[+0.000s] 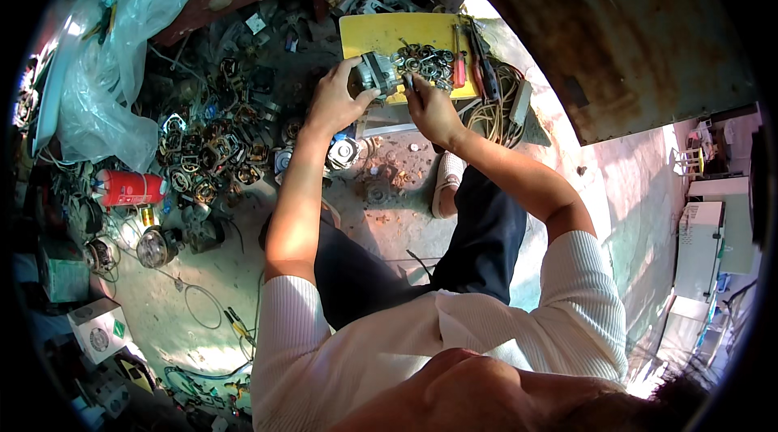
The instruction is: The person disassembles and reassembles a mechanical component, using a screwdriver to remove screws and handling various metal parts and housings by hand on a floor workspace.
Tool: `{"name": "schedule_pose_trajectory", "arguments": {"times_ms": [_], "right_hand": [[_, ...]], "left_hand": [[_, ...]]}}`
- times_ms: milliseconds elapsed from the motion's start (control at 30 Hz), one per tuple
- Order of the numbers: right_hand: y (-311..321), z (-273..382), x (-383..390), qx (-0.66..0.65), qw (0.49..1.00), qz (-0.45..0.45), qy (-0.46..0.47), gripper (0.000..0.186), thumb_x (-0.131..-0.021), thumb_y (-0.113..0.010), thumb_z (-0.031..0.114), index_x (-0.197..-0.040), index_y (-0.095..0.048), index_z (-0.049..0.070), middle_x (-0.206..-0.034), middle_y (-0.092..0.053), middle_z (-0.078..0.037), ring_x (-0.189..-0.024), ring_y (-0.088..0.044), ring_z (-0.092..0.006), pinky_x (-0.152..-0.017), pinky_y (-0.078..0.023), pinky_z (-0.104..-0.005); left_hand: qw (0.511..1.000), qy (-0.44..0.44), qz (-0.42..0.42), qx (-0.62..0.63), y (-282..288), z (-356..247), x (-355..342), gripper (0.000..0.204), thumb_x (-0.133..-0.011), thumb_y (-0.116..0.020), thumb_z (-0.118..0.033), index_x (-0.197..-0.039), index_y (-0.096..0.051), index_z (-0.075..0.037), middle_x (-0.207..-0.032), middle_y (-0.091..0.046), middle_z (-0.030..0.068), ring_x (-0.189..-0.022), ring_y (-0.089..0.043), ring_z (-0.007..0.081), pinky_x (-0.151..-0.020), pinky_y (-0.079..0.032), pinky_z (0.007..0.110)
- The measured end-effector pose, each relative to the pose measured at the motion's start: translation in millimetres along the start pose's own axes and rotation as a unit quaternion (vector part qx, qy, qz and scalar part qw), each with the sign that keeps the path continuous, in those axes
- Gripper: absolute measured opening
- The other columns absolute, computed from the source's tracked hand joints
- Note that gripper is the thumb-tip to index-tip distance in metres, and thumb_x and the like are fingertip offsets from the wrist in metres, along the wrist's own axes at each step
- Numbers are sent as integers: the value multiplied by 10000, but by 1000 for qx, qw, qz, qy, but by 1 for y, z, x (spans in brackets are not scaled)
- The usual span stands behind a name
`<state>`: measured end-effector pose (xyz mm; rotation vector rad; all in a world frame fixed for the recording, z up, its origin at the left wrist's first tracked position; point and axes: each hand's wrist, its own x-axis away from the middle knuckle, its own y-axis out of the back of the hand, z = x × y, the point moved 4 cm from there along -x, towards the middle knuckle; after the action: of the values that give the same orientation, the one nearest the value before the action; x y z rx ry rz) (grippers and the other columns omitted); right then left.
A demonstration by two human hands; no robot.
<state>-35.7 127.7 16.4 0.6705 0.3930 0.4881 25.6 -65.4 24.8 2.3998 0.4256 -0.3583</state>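
On the yellow board (365,27) ahead of me, my left hand (334,98) grips a small silver electric motor (376,74) with a dark band around it, thumb and fingers on either side. My right hand (435,113) is closed at the motor's right end. A small dark piece shows at its fingertips, too covered to name. Just beyond the right hand lies a heap of metal rings (428,62). A red-handled screwdriver (459,69) rests to the right of the heap, with a long dark tool (484,67) beside it.
Many motor parts (215,144) are piled on the left, near a red cylinder (130,188) and clear plastic sheeting (113,67). Coiled cable (498,112) lies right of the board. A rusty metal panel (608,35) stands at the far right. Pliers (237,324) and wires lie lower left.
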Motion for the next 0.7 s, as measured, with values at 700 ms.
{"name": "schedule_pose_trajectory", "arguments": {"times_ms": [700], "right_hand": [[31,2,-56,-193,881,340,-266,210,-929,-556,116,-878,-636,-72,-741,-664,-92,-569,-623,-144,-504,-503,-263]], "left_hand": [[997,15,70,0,-1,15,-8,625,-787,-778,-283,-1302,-524,-35,-1230,-627,219,-1183,-588,350,-982,-452,402]]}}
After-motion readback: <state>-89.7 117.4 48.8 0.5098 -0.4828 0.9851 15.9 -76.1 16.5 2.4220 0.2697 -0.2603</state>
